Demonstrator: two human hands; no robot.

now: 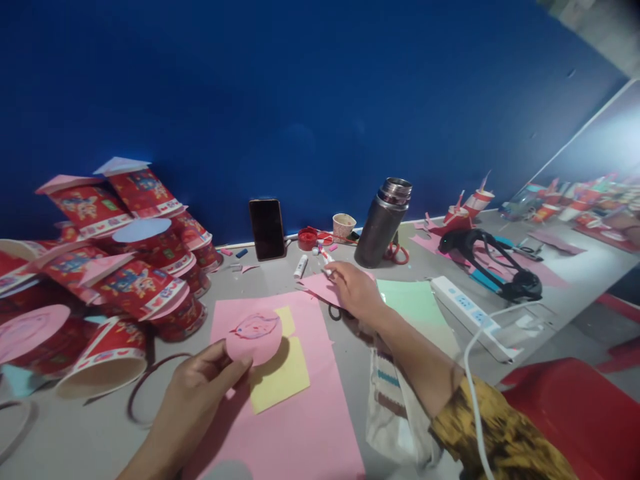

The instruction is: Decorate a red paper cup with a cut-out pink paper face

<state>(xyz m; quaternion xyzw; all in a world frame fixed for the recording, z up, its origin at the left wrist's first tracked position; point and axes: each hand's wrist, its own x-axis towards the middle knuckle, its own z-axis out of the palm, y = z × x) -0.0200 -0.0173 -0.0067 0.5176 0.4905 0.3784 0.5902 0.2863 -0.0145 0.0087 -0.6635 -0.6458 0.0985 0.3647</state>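
My left hand (200, 387) pinches the edge of a round piece of pink paper (254, 357), which has a purple and red drawing on its face. It is held above a large pink sheet (320, 427) and yellow paper pieces (283, 383) lying on the table. Farther forward, my right hand (357, 293) has its fingers closed at the near end of a slim white stick with coloured marks (325, 255), like a marker. Another pink paper piece (319, 288) is under that hand, partly hidden by it. A white glue stick (301, 267) lies just to the left.
Stacked red paper cups (145, 283) crowd the left. A phone (267, 230) leans against the blue wall. Behind my right hand stands a dark flask (377, 230). A power strip (465, 310), a black headset (520, 283) and green paper (410, 300) lie right.
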